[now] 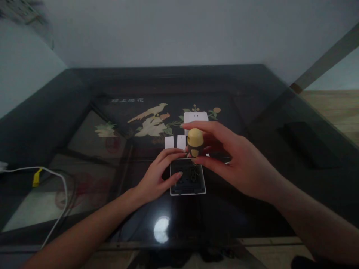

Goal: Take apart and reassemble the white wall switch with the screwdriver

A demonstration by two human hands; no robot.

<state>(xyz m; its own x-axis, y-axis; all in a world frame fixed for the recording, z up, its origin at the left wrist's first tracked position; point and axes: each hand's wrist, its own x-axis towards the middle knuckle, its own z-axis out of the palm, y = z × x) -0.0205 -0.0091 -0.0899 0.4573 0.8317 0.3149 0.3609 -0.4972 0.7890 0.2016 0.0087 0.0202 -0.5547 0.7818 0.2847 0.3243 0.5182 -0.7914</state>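
Observation:
A short screwdriver (195, 138) with a yellow and black handle is held in my right hand (235, 160), thumb on one side and fingers on the other. It stands roughly upright over the far part of a square wall switch panel (188, 194), which has a white rim and a dark inside. The screwdriver's tip is hard to make out. My left hand (157, 172) grips the panel's left side, thumb on the dark inside and fingers along the far edge. Just beyond lie two small white plates (169, 142), and a white wall socket (196, 116) is partly hidden by my right fingers.
The dark glossy table (112, 82) carries a bird-and-flower picture (153, 123) and reflects light. At the left lies a white cable (65, 183) with a yellow tag (36, 178). A dark flat object (308, 144) is on the right. A pale wall rises behind.

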